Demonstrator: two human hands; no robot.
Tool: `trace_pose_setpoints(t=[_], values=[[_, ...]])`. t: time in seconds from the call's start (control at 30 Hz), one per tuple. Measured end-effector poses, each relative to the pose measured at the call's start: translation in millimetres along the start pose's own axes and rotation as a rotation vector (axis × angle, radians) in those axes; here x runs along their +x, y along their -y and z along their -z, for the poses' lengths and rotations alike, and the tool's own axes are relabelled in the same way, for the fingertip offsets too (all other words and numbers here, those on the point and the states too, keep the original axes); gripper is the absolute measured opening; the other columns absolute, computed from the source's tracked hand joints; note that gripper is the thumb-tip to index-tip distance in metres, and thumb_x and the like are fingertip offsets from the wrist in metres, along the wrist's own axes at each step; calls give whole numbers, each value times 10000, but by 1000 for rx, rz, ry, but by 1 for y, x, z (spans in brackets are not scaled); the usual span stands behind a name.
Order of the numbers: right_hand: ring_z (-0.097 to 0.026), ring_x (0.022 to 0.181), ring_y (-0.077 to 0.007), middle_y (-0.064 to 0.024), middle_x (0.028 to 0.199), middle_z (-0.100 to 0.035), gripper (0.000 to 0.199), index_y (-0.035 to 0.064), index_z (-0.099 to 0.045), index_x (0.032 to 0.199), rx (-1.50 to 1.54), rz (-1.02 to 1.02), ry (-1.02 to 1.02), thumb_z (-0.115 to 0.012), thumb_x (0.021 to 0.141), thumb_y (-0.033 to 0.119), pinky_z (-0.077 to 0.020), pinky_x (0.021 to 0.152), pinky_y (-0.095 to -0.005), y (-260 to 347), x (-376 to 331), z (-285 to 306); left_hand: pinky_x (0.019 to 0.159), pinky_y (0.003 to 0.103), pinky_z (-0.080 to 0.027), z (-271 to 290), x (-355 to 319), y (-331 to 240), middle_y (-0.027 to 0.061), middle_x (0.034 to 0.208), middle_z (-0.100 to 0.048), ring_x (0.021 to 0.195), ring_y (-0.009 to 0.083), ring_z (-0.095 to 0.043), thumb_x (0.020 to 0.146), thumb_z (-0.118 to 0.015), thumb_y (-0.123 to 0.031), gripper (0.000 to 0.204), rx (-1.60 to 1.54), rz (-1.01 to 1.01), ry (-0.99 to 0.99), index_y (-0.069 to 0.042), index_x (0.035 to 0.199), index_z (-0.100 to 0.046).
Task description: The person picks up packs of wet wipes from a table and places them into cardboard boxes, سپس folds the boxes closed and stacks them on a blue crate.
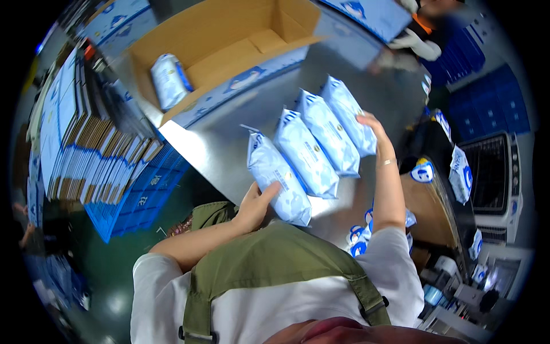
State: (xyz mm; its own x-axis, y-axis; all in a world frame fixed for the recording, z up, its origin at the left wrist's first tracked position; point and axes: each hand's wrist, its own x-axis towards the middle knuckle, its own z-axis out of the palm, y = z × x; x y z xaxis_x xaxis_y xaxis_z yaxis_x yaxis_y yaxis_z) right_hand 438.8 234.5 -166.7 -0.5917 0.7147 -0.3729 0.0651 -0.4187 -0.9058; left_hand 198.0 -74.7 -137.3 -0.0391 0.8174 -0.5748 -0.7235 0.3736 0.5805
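Several light blue soft packs (307,152) with crimped ends stand side by side in a slanting row over the metal table (200,140). My left hand (256,206) grips the near left pack (277,179), its thumb lying on the printed face. At the other end of the row, the fingers of my right hand (375,129) press round the far right pack (349,114). The row is squeezed between both hands. Beyond it stands an open carton (252,80), with a similar pack (171,80) at its left end.
Flat folded cartons (109,149) are stacked on a blue crate (137,200) at the left. More packs (460,175) lie along a dark conveyor at the right, beside a brown cardboard box (427,209). A co-worker's gloved hand (418,45) is at the far right, near blue crates (490,103).
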Motion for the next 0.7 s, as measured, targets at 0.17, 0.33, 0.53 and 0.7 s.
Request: trace_pose_setpoints(t=[0.17, 0.33, 0.53, 0.7], values=[[-598, 1040, -253, -148, 1130, -619, 581, -43, -537, 1248, 88, 253, -350, -637, 740, 221, -452, 945, -331, -10, -45, 7, 944, 365, -455, 10, -8, 3, 139, 1189, -587, 1082, 228, -574, 825, -745, -225, 606, 137, -304, 118, 31, 1290, -451], [-555, 1139, -306, -172, 1252, -569, 692, -29, -474, 1331, 172, 890, -346, -603, 770, 355, -411, 1019, -397, 89, -65, -5, 982, 386, -409, 0, -21, -84, 164, 1207, -555, 1122, 260, -538, 800, -758, -276, 679, 529, -876, 106, 23, 1310, -423], [-571, 1072, -275, -118, 1169, -597, 471, 17, -544, 1222, 91, 1172, 102, -578, 836, 285, -446, 931, -405, 230, 15, -64, 959, 373, -416, -20, -1, -242, 155, 1161, -584, 1076, 269, -562, 841, -703, -302, 598, 562, -1380, 108, 8, 1286, -451], [-574, 946, -157, -65, 1028, -625, 347, 31, -584, 1116, -238, 790, -23, -655, 859, 253, -445, 876, -314, 214, 124, -176, 907, 392, -461, 47, 38, -292, 210, 1146, -613, 1040, 315, -603, 912, -597, -375, 525, 1095, -937, -316, 31, 1236, -524]])
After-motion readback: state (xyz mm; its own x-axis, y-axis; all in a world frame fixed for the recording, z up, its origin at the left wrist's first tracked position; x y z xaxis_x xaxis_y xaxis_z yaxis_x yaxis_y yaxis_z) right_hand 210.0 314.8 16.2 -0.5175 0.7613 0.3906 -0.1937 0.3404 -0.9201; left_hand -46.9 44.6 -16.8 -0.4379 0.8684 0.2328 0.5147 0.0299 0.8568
